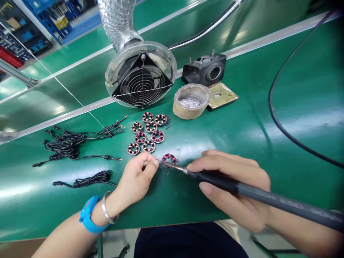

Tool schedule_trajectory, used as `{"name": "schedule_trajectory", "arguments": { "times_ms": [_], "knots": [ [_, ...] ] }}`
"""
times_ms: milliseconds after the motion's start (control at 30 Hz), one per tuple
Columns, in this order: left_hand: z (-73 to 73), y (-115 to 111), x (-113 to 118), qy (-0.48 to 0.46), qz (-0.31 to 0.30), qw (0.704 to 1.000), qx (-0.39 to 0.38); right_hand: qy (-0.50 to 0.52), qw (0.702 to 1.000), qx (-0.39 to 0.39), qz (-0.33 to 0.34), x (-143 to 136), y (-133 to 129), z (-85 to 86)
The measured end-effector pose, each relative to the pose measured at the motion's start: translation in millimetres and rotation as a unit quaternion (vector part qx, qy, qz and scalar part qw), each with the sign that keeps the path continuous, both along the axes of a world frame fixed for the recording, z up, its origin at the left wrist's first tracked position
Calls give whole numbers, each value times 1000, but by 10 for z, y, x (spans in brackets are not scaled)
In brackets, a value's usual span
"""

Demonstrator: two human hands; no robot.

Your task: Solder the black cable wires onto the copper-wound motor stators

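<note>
My right hand grips a soldering iron like a pen, its tip pointing left. The tip touches or hovers just over a motor stator with red-wound coils, lying on the green bench; which of the two I cannot tell. At the stator's left edge my left hand is closed in a pinch on a thin wire. A coiled black cable runs in under this hand, and its end is hidden. Several more stators, copper and red, sit in a group just beyond the left hand.
A bundle of black cables lies at the left. Behind the stators stands a round fume extractor on a foil duct. Right of it are a tub of solder bits, a yellow sponge tray and a black iron holder. A black cord loops at right.
</note>
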State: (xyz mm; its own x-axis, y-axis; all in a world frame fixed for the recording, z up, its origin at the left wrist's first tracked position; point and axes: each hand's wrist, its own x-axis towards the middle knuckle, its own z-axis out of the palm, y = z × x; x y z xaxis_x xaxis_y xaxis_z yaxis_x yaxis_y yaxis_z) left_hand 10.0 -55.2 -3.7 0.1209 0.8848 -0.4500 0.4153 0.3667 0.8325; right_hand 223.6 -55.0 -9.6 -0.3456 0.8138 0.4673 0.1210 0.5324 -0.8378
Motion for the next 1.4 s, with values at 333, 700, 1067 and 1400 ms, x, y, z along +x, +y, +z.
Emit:
{"name": "schedule_trajectory", "arguments": {
  "times_ms": [333,700,1067,1400],
  "knots": [
    [-18,-27,-23,5,-9,1000,11,2,1000,13,-20,27,-12,-7],
    [-27,-18,-21,-11,1,1000,-4,-5,994,78,-73,0,27,30],
    [10,-16,-135,-48,-116,992,17,-114,978,172,17,-307,221,-258],
    [175,2,-105,53,-188,979,60,-88,979,182,27,-241,149,-322]
  ]
}}
